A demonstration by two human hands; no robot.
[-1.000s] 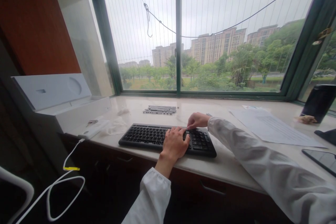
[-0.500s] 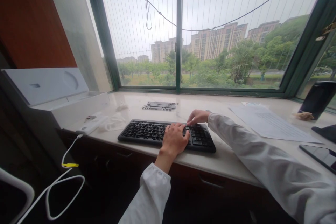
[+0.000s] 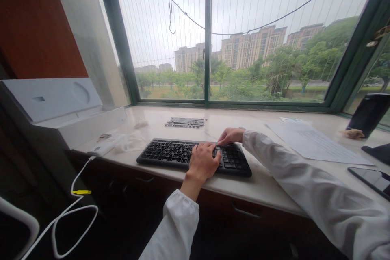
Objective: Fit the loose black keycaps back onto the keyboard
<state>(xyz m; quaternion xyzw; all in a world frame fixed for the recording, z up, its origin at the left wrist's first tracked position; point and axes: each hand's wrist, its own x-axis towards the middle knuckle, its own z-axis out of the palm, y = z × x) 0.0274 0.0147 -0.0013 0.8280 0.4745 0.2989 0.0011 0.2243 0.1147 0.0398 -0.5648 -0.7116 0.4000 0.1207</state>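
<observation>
Black keyboard (image 3: 170, 151) near the table's (image 3: 263, 185) front edge

My left hand (image 3: 203, 161) lies over the keyboard, fingers loosely bent, thumb apart, gripping nothing I can see. The keyboard is long, with rounded corners; pale-outlined squares fill its left part, flat dark keys its right end. My right hand (image 3: 230, 135) bends over its back edge, fingers drawn together; I cannot tell whether they grip anything. Beyond, small grey pieces (image 3: 184, 122) lie in rows.

No readable lettering, brand or number on the keyboard (image 3: 170, 153) or the faintly printed paper sheet (image 3: 317, 142).
</observation>
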